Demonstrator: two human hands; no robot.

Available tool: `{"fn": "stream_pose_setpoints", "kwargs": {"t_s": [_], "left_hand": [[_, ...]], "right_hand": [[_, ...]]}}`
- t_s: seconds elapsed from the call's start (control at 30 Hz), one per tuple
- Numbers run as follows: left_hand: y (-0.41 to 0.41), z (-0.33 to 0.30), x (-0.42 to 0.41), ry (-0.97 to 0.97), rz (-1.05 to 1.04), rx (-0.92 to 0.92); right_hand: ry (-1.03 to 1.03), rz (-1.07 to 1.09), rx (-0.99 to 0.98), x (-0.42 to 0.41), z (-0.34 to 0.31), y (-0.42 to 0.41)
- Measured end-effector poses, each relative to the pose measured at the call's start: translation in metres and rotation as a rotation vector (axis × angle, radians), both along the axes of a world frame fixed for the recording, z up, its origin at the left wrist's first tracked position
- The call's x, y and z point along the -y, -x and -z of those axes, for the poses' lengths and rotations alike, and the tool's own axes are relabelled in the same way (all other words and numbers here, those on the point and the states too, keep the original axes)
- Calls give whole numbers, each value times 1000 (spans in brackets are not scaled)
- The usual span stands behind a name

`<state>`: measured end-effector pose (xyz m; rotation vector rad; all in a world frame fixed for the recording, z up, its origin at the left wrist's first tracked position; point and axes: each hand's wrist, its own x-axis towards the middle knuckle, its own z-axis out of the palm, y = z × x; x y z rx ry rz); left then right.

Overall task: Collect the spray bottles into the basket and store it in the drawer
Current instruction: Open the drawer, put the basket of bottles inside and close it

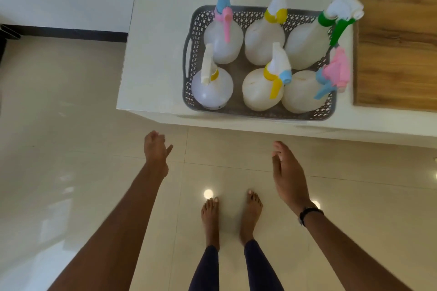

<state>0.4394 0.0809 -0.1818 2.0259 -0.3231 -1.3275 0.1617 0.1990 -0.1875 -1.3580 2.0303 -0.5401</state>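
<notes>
A grey perforated basket (189,54) stands on a white counter top (153,42), close to its front edge. Several translucent white spray bottles stand upright inside it in two rows, with pink, yellow, green and blue trigger heads; one is the front-left bottle (211,87). My left hand (156,151) hovers below the counter's front edge, left of the basket, fingers loosely curled and holding nothing. Below the basket's right half, my right hand (288,175) is flat, fingers spread, also holding nothing. Neither hand touches the basket.
A wooden surface (397,42) adjoins the white counter on the right. Glossy cream floor tiles (82,149) spread below, and my bare feet (231,215) stand in front of the counter. A white wall with a dark skirting runs at the upper left.
</notes>
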Motion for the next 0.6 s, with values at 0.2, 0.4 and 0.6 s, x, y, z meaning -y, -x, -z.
{"fn": "stream_pose_setpoints", "kwargs": {"t_s": [0.2, 0.4, 0.6], "left_hand": [[-20, 44, 25, 14, 314, 31], [-108, 9, 54, 109, 149, 81], [-100, 29, 71, 138, 242, 95]], "right_hand": [[53, -171, -114, 27, 20, -62], [135, -146, -98, 59, 27, -107], [161, -114, -138, 73, 28, -124]]}}
